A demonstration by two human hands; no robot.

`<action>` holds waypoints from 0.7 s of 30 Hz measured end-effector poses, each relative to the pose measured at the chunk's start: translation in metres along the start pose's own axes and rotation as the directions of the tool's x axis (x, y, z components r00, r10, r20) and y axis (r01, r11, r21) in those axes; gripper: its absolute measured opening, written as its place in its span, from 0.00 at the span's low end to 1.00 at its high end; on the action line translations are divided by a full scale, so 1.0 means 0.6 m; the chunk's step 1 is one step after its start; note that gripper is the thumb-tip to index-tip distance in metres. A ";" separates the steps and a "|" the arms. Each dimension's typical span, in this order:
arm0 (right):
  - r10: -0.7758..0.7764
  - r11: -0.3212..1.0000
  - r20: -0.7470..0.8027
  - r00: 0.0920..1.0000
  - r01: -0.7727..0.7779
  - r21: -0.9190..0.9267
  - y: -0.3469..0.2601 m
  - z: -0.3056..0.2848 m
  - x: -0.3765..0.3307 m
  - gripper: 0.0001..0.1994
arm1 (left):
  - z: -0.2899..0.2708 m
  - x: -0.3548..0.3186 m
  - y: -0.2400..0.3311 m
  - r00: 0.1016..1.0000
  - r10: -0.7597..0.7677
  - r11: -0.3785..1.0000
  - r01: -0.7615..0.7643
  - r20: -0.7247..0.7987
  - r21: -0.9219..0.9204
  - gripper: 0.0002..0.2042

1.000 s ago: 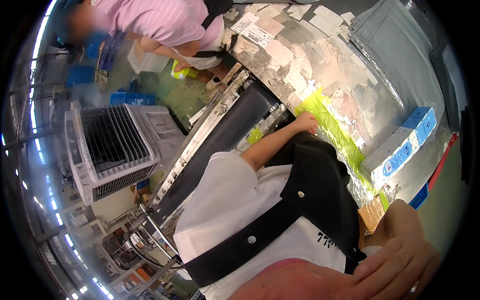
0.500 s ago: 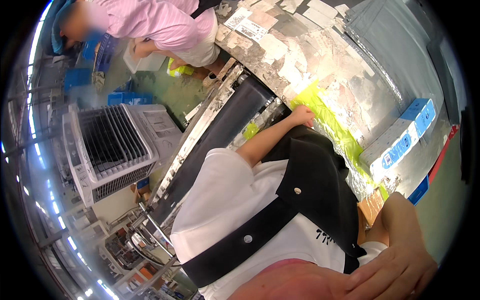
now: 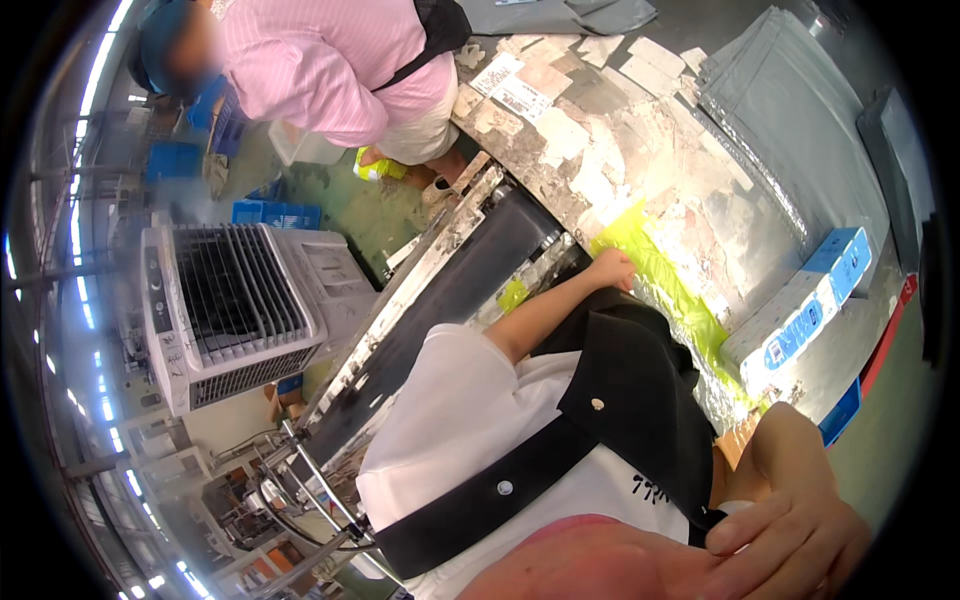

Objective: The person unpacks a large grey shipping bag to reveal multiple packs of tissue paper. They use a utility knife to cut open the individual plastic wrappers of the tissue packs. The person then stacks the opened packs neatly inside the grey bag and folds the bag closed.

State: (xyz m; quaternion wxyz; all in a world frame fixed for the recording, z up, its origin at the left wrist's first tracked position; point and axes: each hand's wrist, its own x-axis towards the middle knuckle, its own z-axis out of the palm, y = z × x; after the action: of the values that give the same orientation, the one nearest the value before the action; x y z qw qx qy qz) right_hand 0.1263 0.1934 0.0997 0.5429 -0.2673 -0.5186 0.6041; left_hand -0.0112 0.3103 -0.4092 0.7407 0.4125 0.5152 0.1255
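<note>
Worn grey metal, patched with torn paper labels and strips of yellow-green tape [image 3: 660, 275], is forming the tabletop [image 3: 650, 160] that is running across the upper right of my head view, on a factory floor painted green.

I am seeing my left hand [image 3: 612, 270] reaching out from a white short sleeve to the near edge of that tabletop, where it is resting on the yellow-green tape with its fingers curled under in a loose fist. Nothing is showing inside it, and I cannot tell whether it is gripping the tape or only pressing on it.

My right hand [image 3: 790, 535] is hanging very close to the lens at the lower right, its fingers [image 3: 745, 532] half bent and pointing left, touching the edge of the black apron [image 3: 630, 400] that I am wearing over the white shirt. It is holding nothing that I can make out.

A long blue and white box [image 3: 800, 310] is lying on the tabletop well to the right of my left hand, and a stack of grey sheets [image 3: 790, 110] is lying beyond it. A black conveyor belt [image 3: 450, 300] is running diagonally just left of my left arm. A white air cooler [image 3: 240, 305] is standing farther left. A person in a pink striped top [image 3: 330, 70] is bending over at the far end of the tabletop, beside blue crates [image 3: 270, 212] on the floor.
</note>
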 end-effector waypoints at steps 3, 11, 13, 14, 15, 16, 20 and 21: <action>-0.055 0.998 0.029 0.998 0.055 -0.002 0.011 -0.016 0.007 0.17 | 0.004 -0.013 0.008 0.999 -0.033 0.999 0.035 -0.033 0.039 0.11; -0.138 0.990 0.293 0.946 0.138 0.021 0.008 -0.019 0.036 0.13 | 0.027 -0.024 0.017 0.989 0.097 0.994 -0.091 -0.114 0.056 0.12; -0.228 0.974 0.342 0.912 0.209 0.092 0.004 -0.028 0.028 0.12 | 0.022 -0.046 -0.006 0.967 0.053 0.988 -0.088 -0.251 -0.130 0.12; -0.271 0.962 0.362 0.892 0.242 0.123 0.000 -0.033 0.024 0.12 | 0.024 -0.058 -0.025 0.959 0.043 0.981 -0.094 -0.282 -0.171 0.11; -0.330 0.943 0.376 0.866 0.289 0.164 -0.005 -0.040 0.018 0.11 | 0.018 -0.064 -0.040 0.948 0.041 0.972 -0.111 -0.316 -0.207 0.11; -0.394 0.918 0.379 0.837 0.340 0.203 -0.017 -0.044 0.012 0.11 | 0.021 -0.068 -0.057 0.938 0.063 0.974 -0.132 -0.342 -0.185 0.11; -0.612 0.785 0.402 0.681 0.467 0.407 -0.055 -0.051 -0.017 0.09 | 0.025 -0.110 -0.199 0.876 0.065 0.998 -0.047 -0.478 0.049 0.11; -0.652 0.753 0.401 0.643 0.488 0.442 -0.060 -0.055 -0.025 0.09 | 0.038 -0.131 -0.220 0.860 0.094 0.977 0.018 -0.501 0.214 0.12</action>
State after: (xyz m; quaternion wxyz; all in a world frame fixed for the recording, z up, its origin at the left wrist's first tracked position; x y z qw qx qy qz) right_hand 0.1730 0.1860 0.1189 0.5739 0.1743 -0.6096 0.5183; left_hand -0.0574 0.1683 -0.4518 0.5279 0.4512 0.6942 0.1891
